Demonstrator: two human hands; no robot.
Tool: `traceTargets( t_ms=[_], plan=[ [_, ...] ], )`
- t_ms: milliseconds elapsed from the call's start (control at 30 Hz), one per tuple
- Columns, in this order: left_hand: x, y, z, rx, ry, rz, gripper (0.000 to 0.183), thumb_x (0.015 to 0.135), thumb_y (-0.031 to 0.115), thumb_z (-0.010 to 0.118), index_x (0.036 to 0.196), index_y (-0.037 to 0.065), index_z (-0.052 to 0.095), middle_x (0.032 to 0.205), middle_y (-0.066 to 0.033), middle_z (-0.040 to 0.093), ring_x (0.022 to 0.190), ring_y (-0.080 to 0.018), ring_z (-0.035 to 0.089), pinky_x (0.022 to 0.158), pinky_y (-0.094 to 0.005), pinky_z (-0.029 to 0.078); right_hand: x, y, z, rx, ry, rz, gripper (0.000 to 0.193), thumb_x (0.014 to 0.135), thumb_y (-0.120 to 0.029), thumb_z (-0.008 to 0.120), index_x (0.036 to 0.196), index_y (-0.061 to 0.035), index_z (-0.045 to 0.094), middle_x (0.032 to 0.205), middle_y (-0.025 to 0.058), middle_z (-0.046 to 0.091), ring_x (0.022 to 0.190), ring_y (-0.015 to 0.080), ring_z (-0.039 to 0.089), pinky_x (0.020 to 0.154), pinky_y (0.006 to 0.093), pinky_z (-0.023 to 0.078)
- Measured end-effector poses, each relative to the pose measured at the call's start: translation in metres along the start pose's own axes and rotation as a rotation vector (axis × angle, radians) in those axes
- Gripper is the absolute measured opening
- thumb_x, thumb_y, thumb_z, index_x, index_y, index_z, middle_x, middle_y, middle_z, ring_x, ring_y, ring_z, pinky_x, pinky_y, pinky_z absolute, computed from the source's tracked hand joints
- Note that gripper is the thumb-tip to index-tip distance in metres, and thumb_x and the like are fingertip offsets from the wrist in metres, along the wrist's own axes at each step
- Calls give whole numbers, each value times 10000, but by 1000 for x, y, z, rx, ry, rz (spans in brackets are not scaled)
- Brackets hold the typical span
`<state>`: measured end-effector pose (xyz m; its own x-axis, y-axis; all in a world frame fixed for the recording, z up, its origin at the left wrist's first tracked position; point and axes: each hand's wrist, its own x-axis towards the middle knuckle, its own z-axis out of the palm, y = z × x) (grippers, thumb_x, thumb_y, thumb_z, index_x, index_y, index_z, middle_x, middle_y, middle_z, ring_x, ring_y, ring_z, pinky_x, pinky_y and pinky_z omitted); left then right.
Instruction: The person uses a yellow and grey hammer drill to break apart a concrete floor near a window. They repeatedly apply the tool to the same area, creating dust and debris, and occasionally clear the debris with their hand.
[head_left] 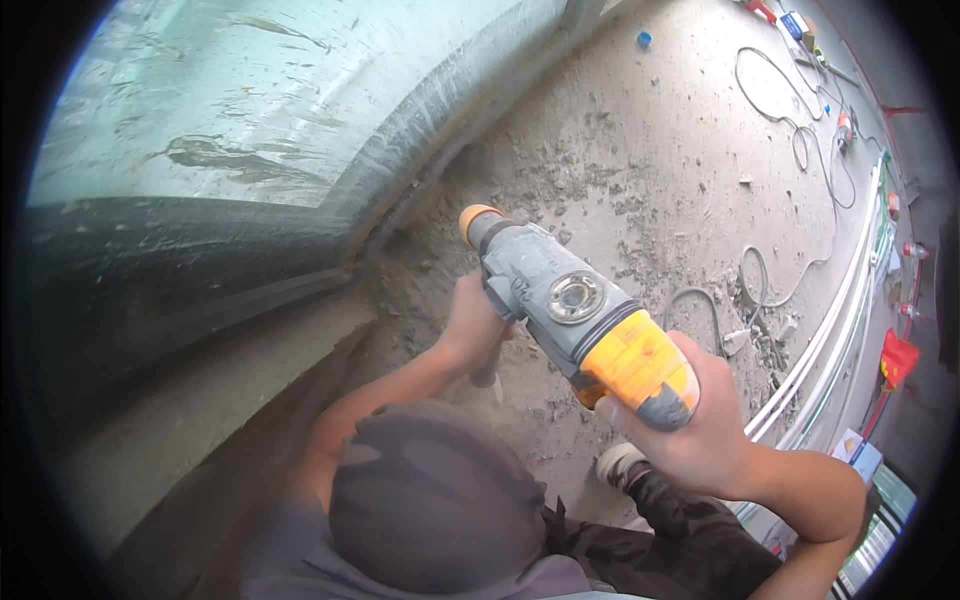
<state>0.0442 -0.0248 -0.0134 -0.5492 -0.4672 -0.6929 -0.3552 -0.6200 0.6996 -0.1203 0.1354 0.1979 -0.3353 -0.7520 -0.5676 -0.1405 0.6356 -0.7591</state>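
A rotary hammer drill, dusty grey with a yellow rear housing, is held slantwise in both hands. Its orange-collared front end points up and left, toward the wall base; I cannot make out a bit. My left hand is closed around the side handle near the front. At the back, my right hand wraps the rear grip, with the trigger out of sight. Broken rubble and dust lie on the concrete floor beyond the tool.
A dusty glass panel with a dark lower frame stands on the left, above a concrete ledge. A grey cable loops over the floor at right. Long white pipes lie along the right, near a red flag-like cloth. A blue cap lies farther off.
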Motion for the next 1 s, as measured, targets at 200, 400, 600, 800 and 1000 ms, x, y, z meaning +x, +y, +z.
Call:
traceTargets(
  t_ms=[200,400,600,800,1000],
  plan=[
    [9,-10,-16,-135,-13,70,132,1034,98,698,1141,23,713,885,-25,705,650,-97,626,527,-284,474,19,-18,15,-96,6,-42,393,883,-101,910,1184,-3,678,987,118,803,864,211,790,798,348,594],
    [14,-25,-31,-34,-79,316,229,1008,99,765,1226,48,715,1106,-19,746,969,-119,702,845,-318,571,15,-22,28,-147,-45,-72,413,814,-52,884,1150,-10,647,936,148,778,829,325,803,741,365,594],
    [21,-29,-32,-49,-94,386,208,1033,56,712,1234,13,741,1160,-38,774,1051,-121,714,926,-330,584,18,-14,41,-212,-43,-209,415,818,-80,888,1145,-9,643,951,153,751,808,332,788,697,393,594],
    [19,-34,-31,-239,-70,289,215,1038,73,715,1245,19,734,1163,-37,774,1054,-124,724,922,-331,591,18,-6,45,-254,-23,-252,451,816,-136,934,1130,-8,637,934,156,750,783,341,783,678,403,595],
    [24,-29,-38,-248,-97,263,206,1057,81,698,1252,20,727,1170,-42,774,1045,-122,726,919,-327,599,17,5,59,-243,19,-275,507,813,-194,975,1119,-4,618,883,150,762,754,364,791,668,411,599]
  ],
)
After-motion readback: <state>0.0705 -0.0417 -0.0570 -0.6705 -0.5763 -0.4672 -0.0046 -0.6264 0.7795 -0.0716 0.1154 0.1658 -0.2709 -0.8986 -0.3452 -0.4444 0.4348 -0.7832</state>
